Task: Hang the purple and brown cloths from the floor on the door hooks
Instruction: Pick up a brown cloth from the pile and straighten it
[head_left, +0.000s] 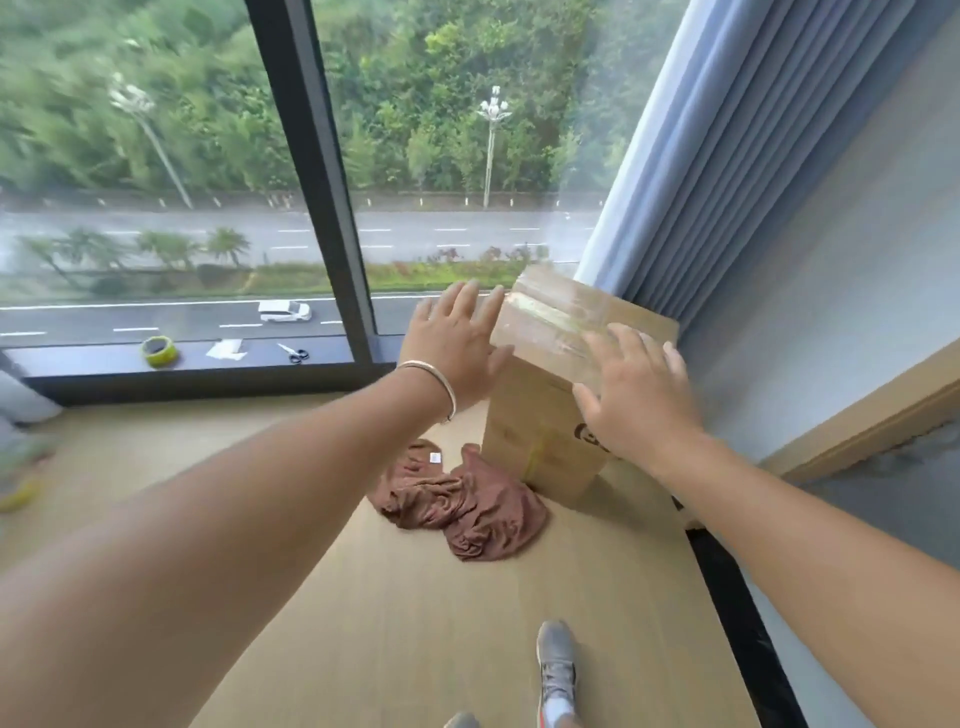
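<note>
While both arms reach forward, left hand (457, 343) and right hand (631, 395) spread flat, grasping nothing; likely heading for brown cloth (462, 501) crumpled on floor (415, 623) beside box (550, 415). Purple cloth unseen.

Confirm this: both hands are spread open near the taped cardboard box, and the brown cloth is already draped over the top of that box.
Not quite. In the head view both hands, left and right, are spread open near the taped cardboard box, but the brown cloth lies crumpled on the floor at the box's base, not draped over its top.
</note>
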